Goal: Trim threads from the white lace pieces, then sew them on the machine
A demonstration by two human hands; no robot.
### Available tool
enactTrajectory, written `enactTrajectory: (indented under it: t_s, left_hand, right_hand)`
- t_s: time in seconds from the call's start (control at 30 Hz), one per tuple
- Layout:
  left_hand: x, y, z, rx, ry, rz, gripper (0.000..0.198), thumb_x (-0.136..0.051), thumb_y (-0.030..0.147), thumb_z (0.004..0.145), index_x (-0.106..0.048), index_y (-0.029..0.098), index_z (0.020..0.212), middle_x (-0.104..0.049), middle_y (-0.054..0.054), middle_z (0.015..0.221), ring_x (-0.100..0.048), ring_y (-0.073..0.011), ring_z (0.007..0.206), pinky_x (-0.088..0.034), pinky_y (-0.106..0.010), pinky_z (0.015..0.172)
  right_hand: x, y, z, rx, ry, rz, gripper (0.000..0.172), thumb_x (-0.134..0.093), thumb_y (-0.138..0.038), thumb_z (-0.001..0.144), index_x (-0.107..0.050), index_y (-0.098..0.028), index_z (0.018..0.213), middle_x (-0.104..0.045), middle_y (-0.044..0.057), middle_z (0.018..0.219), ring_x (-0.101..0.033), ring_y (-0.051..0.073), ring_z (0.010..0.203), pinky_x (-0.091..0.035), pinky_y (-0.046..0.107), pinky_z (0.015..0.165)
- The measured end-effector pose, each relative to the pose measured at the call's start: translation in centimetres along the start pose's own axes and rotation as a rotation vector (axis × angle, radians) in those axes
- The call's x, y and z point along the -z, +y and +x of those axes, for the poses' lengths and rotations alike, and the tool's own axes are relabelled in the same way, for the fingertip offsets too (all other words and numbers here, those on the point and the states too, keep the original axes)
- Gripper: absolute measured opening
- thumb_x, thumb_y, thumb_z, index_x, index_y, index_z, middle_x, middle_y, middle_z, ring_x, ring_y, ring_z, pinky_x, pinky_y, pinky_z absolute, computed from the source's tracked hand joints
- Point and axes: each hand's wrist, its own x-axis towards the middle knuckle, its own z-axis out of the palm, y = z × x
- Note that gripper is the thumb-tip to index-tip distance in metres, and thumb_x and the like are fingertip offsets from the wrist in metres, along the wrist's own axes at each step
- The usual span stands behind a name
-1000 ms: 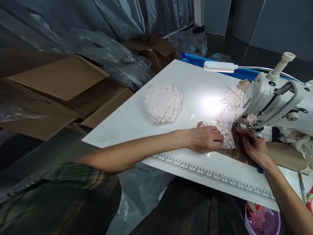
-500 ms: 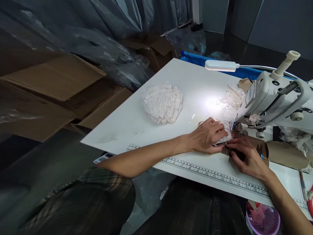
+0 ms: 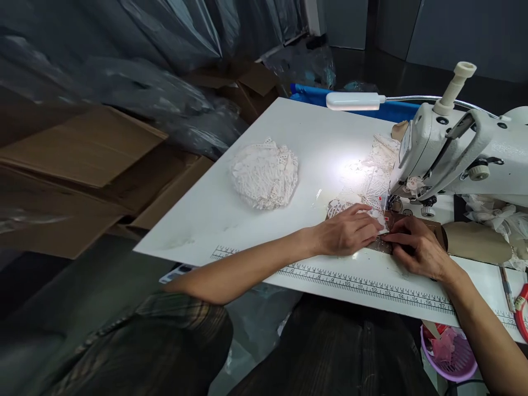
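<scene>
Beneath the needle area of a white sewing machine (image 3: 454, 154) lies white lace fabric (image 3: 374, 204). My left hand (image 3: 348, 231) rests over the lace just left of the presser foot, its fingers curled together on the fabric and the thumb partly hidden. My right hand (image 3: 423, 250) is closed at the lace's front edge, thumb and forefinger pinched close to my left fingertips. Both hands are over a brown plate (image 3: 380, 246) in front of the needle. A round bundle of white lace (image 3: 264, 175) sits apart on the table, to the left.
A lit lamp (image 3: 355, 101) shines on the white table (image 3: 198, 214), which has a printed ruler (image 3: 350, 283) along its front edge. Red-handled tool (image 3: 521, 313) and slim pen-like tool (image 3: 506, 289) lie at right. A purple basket (image 3: 454, 374) stands below; cardboard boxes (image 3: 82, 148) are left.
My view has shifted slightly. My right hand has opened its pinch away from a dark object and now holds nearer the lace edge; more lace shows behind my left hand, which lies flatter.
</scene>
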Motion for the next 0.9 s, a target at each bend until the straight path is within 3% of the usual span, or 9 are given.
enactTrajectory:
  t_s: [0.03,0.1,0.17,0.2,0.33,0.53,0.7,0.8,0.9]
  left_hand:
    - [0.1,0.0,0.0,0.013,-0.004,-0.042,0.010,-0.052,0.017,0.095,-0.058,0.016,0.103,-0.073,-0.008,0.109,-0.069,-0.0150,0.100,-0.052,-0.040,0.099]
    - [0.4,0.1,0.1,0.077,0.004,-0.066,0.030,-0.060,0.028,0.090,-0.055,0.012,0.115,-0.067,-0.017,0.122,-0.066,-0.0230,0.110,-0.056,-0.043,0.091]
    - [0.7,0.1,0.1,0.145,0.009,-0.004,0.045,-0.066,0.039,0.083,-0.057,0.008,0.115,-0.063,-0.024,0.126,-0.066,-0.0306,0.108,-0.056,-0.049,0.083]
    - [0.8,0.2,0.0,0.155,0.000,0.029,0.043,-0.066,0.040,0.081,-0.061,0.009,0.110,-0.064,-0.023,0.125,-0.067,-0.0314,0.103,-0.056,-0.051,0.082]
    - [0.1,0.2,-0.1,0.036,-0.017,0.026,0.012,-0.056,0.019,0.087,-0.067,0.015,0.088,-0.073,-0.011,0.110,-0.070,-0.0210,0.093,-0.053,-0.048,0.095]
    - [-0.9,-2.1,0.1,-0.018,-0.088,-0.097,0.022,-0.047,0.010,0.085,-0.067,0.015,0.095,-0.075,-0.009,0.103,-0.070,-0.0192,0.099,-0.054,-0.044,0.102]
    - [0.2,-2.9,0.4,-0.091,-0.088,-0.118,0.015,-0.051,0.014,0.083,-0.065,0.016,0.080,-0.076,-0.009,0.102,-0.072,-0.0168,0.090,-0.045,-0.048,0.111]
    - [1.2,-2.7,0.3,-0.144,-0.012,-0.170,0.013,-0.058,0.023,0.083,-0.064,0.016,0.073,-0.076,-0.008,0.093,-0.072,-0.0163,0.081,-0.048,-0.047,0.108]
    - [1.7,-2.9,0.0,-0.004,0.105,-0.197,0.020,-0.056,0.027,0.089,-0.065,0.018,0.073,-0.075,-0.003,0.079,-0.070,-0.0140,0.073,-0.058,-0.038,0.089]
  right_hand:
    - [0.0,-0.1,0.0,0.007,-0.010,-0.006,0.033,-0.055,-0.015,0.081,-0.077,-0.024,0.105,-0.065,0.010,0.098,-0.061,0.023,0.092,-0.053,0.042,0.082]
    - [0.0,-0.1,0.0,0.012,-0.014,-0.011,0.034,-0.056,-0.015,0.082,-0.076,-0.024,0.107,-0.064,0.010,0.098,-0.061,0.023,0.092,-0.053,0.043,0.082]
    - [0.0,-0.1,0.0,0.010,-0.003,-0.019,0.032,-0.055,-0.015,0.083,-0.076,-0.023,0.106,-0.064,0.010,0.098,-0.060,0.023,0.092,-0.053,0.043,0.082]
    - [0.0,-0.1,0.0,0.006,0.002,-0.024,0.032,-0.055,-0.016,0.083,-0.077,-0.022,0.105,-0.064,0.011,0.098,-0.060,0.023,0.092,-0.053,0.043,0.082]
    - [-0.1,-0.5,0.0,-0.019,-0.014,-0.042,0.032,-0.054,-0.017,0.085,-0.076,-0.024,0.106,-0.063,0.010,0.098,-0.060,0.023,0.093,-0.052,0.041,0.084]
    - [0.1,-1.2,0.0,-0.116,-0.085,-0.039,0.031,-0.057,-0.025,0.086,-0.074,-0.029,0.112,-0.065,0.009,0.103,-0.062,0.025,0.098,-0.052,0.047,0.087]
    - [0.2,0.4,0.9,-0.061,0.022,0.100,0.035,-0.047,-0.026,0.095,-0.069,-0.023,0.122,-0.066,0.010,0.126,-0.061,0.024,0.116,-0.053,0.045,0.098]
    - [-0.5,1.4,1.5,0.024,0.017,-0.005,0.039,-0.047,-0.022,0.094,-0.065,-0.020,0.128,-0.067,0.011,0.128,-0.061,0.027,0.119,-0.052,0.050,0.098]
    - [-1.2,1.5,1.6,0.059,0.003,-0.097,0.038,-0.049,-0.019,0.092,-0.066,-0.019,0.126,-0.069,0.010,0.125,-0.060,0.029,0.118,-0.052,0.052,0.096]
